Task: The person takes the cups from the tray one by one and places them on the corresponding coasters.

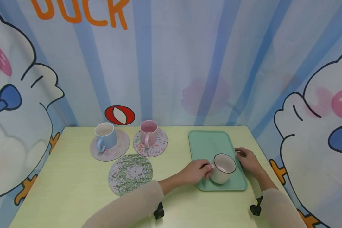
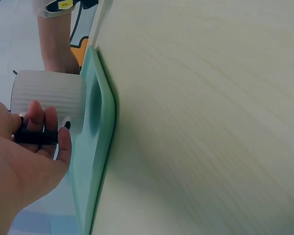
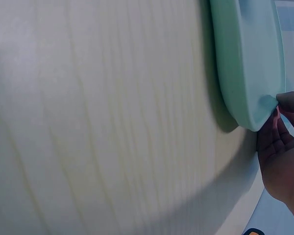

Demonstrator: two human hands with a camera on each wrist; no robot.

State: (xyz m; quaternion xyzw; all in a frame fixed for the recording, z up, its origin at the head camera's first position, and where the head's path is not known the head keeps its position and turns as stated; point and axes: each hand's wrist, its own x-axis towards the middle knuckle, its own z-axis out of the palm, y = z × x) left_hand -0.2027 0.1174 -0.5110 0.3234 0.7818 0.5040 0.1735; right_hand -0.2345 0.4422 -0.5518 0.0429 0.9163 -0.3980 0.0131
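Note:
A cream ribbed mug with a dark rim stands upright over the front part of a green tray. My left hand grips the mug's handle, which looks black in the left wrist view, with the fingers curled round it. Whether the mug's base touches the tray or hovers just above it, I cannot tell. At the tray's right side, my right hand pinches the rim; in the right wrist view the thumb lies on top and the fingers sit below.
Left on the table, a blue mug and a pink mug each stand on a round patterned coaster. In front of them lies a green floral coaster with a bunny. A printed curtain hangs behind.

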